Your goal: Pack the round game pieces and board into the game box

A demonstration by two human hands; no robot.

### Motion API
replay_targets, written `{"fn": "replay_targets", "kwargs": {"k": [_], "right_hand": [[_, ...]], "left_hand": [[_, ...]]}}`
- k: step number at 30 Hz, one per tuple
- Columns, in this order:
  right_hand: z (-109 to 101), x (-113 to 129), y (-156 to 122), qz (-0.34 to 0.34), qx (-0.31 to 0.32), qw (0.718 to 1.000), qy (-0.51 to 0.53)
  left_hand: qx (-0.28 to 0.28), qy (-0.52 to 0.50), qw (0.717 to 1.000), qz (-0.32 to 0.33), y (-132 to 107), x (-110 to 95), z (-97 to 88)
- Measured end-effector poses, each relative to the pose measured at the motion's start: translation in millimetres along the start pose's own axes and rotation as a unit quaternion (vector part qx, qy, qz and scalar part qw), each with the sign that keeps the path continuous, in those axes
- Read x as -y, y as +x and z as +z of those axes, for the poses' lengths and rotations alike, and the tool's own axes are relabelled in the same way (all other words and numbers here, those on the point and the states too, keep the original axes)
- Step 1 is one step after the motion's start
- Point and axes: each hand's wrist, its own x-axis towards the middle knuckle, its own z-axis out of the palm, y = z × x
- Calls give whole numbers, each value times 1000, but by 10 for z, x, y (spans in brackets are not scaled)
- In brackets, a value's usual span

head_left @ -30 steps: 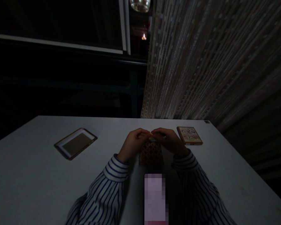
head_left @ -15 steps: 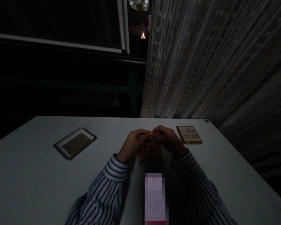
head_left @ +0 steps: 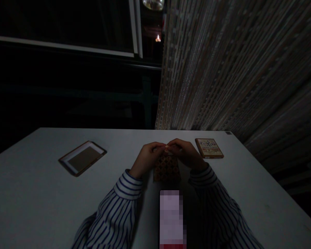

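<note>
My left hand [head_left: 150, 156] and my right hand [head_left: 185, 154] meet at the fingertips above the far end of a small box of round pieces [head_left: 167, 169]. Both are closed in a pinch on a small pale round piece [head_left: 167, 148], mostly covered by the fingers. The pieces in the box look like dark wooden discs set in rows; dim light hides their markings. The fingers cover the far part of the box.
On the table [head_left: 36, 193], a shallow brown-edged tray or lid [head_left: 83, 158] lies to the left. A flat box with printed characters [head_left: 209, 148] lies to the right. A phone with a blurred screen [head_left: 170, 218] is nearest me. A string curtain [head_left: 191, 69] hangs behind.
Both hands stay nearly in place. A little more of the small pale piece shows between the fingertips. Nothing else on the table has moved.
</note>
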Motion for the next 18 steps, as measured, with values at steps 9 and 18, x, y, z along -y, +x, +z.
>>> {"fn": "replay_targets", "kwargs": {"k": [9,18], "right_hand": [[-45,1,-20,-45,30,998,-15],[-37,-14,3,-134,3,980,-146]], "left_hand": [[-10,-40,999,-35,2,-5,9],[-24,-70,996,-45,23,18,11]]}}
